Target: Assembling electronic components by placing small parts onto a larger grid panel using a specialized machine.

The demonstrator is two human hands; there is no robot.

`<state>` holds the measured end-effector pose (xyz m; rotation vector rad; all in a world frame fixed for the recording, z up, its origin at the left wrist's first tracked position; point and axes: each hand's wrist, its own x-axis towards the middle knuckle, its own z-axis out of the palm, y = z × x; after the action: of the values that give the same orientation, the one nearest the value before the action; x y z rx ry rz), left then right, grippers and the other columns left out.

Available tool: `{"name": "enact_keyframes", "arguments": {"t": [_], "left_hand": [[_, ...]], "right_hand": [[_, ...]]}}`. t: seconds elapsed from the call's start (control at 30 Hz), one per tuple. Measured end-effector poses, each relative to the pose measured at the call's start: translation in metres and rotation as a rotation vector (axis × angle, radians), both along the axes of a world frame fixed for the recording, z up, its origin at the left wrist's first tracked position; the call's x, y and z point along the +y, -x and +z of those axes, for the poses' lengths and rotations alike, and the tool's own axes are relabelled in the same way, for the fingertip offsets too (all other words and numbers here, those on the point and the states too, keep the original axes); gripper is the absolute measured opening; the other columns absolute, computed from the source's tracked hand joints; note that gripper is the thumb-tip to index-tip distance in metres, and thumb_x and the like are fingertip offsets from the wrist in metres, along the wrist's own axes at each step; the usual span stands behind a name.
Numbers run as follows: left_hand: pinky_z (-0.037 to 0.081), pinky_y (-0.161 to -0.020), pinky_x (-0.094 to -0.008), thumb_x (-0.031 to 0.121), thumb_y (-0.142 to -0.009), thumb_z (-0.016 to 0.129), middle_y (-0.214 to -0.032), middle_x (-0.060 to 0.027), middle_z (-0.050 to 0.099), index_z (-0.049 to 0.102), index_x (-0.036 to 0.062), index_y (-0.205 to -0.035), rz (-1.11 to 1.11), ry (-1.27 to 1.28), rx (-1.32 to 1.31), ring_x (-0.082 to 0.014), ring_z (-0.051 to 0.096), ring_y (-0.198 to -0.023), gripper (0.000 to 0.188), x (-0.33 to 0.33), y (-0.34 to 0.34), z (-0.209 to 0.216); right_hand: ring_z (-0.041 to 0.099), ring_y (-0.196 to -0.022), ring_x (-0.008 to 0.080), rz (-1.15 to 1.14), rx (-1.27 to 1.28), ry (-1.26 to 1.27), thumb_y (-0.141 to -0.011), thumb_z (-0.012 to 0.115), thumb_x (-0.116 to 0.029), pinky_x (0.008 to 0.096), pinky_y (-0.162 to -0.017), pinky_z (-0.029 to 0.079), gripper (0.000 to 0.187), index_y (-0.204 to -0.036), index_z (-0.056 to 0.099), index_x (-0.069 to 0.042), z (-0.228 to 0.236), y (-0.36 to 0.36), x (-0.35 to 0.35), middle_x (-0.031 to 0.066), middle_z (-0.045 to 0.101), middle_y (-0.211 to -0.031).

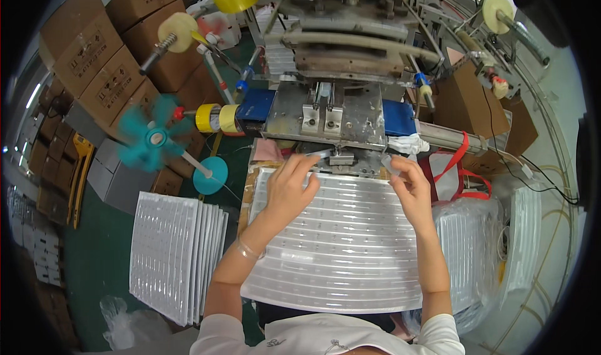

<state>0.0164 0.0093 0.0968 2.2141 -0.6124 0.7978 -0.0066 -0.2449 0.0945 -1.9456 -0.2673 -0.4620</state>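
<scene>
My left hand [294, 183] reaches forward over a clear ribbed plastic tray [341, 255] and pinches a thin clear tube [318, 156] at the small metal fixture [341, 159] of the press machine [341, 61]. My right hand [407, 183] hovers above the tray's far right corner, its fingers closed on another small clear tube [388, 163]. The tray lies across the bench in front of me and holds rows of slim clear pieces. Both forearms cover parts of the tray.
A stack of similar clear trays [175, 255] lies at my left. A teal fan [150, 139] on a round base stands beyond it. Cardboard boxes [106, 61] pile up at far left. Plastic bags of parts [469, 242] and a red strap [460, 161] sit at right.
</scene>
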Motion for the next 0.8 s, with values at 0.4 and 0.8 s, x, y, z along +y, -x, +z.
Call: {"name": "enact_keyframes", "arguments": {"t": [0.4,0.8], "left_hand": [[0.050,-0.058,-0.0347,0.021,-0.077,0.069,-0.080,-0.0081,0.059,0.063,0.0105,-0.099,-0.041,-0.154,-0.114,-0.0247,0.062,-0.069,0.025,-0.050,-0.077,0.061],[0.051,-0.065,-0.0268,0.007,-0.080,0.068,-0.089,-0.0098,0.063,0.064,0.0053,-0.110,-0.163,0.074,0.432,-0.0188,0.061,-0.083,0.031,0.032,0.040,0.030]], "right_hand": [[0.065,-0.087,0.0234,-0.207,-0.434,0.329,-0.082,0.066,-0.010,0.0320,-0.073,0.053,0.025,-0.105,0.062,-0.004,0.047,-0.094,0.036,0.0102,0.065,-0.103],[0.055,-0.103,0.0322,-0.385,-0.479,0.405,-0.084,0.062,-0.022,0.0397,-0.092,0.040,0.033,-0.113,0.057,-0.006,0.027,-0.108,0.044,0.0141,0.058,-0.115]]}}
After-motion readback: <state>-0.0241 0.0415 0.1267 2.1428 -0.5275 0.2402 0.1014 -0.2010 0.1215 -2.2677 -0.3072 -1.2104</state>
